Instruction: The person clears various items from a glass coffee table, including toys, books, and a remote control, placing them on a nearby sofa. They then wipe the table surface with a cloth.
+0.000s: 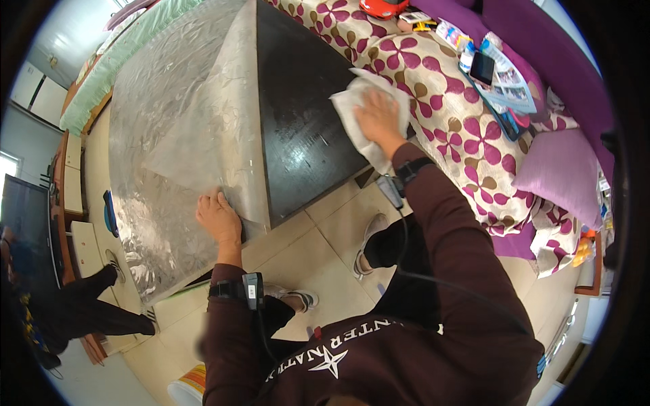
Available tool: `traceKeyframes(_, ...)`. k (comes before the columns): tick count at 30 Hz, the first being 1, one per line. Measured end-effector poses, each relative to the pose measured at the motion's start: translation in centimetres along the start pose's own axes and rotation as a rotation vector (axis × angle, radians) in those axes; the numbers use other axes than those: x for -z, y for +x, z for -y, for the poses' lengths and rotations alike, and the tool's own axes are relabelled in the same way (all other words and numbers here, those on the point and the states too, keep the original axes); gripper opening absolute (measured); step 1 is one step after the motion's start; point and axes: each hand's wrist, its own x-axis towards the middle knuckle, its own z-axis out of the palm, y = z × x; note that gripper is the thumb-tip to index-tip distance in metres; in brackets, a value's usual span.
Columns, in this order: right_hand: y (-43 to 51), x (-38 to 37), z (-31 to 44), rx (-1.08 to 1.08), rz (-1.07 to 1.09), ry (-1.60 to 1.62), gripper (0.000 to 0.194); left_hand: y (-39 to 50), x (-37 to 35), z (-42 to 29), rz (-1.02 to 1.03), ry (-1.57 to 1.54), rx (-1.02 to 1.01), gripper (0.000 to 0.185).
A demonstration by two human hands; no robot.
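Note:
My left hand [219, 218] has its fingers curled at the lower edge of a clear patterned plastic table cover [167, 116]. Part of that cover is folded back to the left, baring a glossy black tabletop [304, 122]. On the right side of the bare surface, my right hand [378, 116] lies spread over a white cloth [350, 101] and presses on it. The cloth reaches the table's right edge, beside the sofa. Faint smears and a bright reflection show on the black top. My left fingertips are partly blurred.
A sofa with a flower-patterned cover [472, 147] runs along the right, bearing a purple cushion [563, 172], a phone [482, 68] and papers. Another person's legs [96, 304] are at the left, near a television [28, 228]. A striped bucket [190, 385] stands near my feet.

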Motion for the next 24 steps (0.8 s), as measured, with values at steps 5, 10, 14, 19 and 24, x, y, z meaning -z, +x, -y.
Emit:
traceKeyframes(5, -5.3, 0.6, 4.9, 0.259, 0.201, -0.007, 0.058, 0.7, -1.1, 0.3, -0.047, -0.176, 0.062, 0.032)
traceKeyframes(10, -5.1, -0.6, 13.6, 0.711, 0.37, 0.352, 0.056, 0.0, -0.2, 0.1, -0.122, -0.274, 0.023, 0.033)
traceKeyframes(14, 3.3, -3.8, 16.0, 0.635, 0.342, 0.393, 0.051, -0.6, 0.4, 0.2, -0.09, -0.33, 0.116, 0.034)
traceKeyframes(19, 14.8, -9.3, 17.8, 0.584, 0.298, 0.355, 0.049, -0.4, 0.7, -0.2, -0.031, -0.293, 0.221, 0.035)
traceKeyframes(24, 25.4, -15.3, 17.5, 0.476, 0.173, 0.056, 0.048, 0.3, 1.0, -1.0, 0.002, -0.344, 0.267, 0.035)
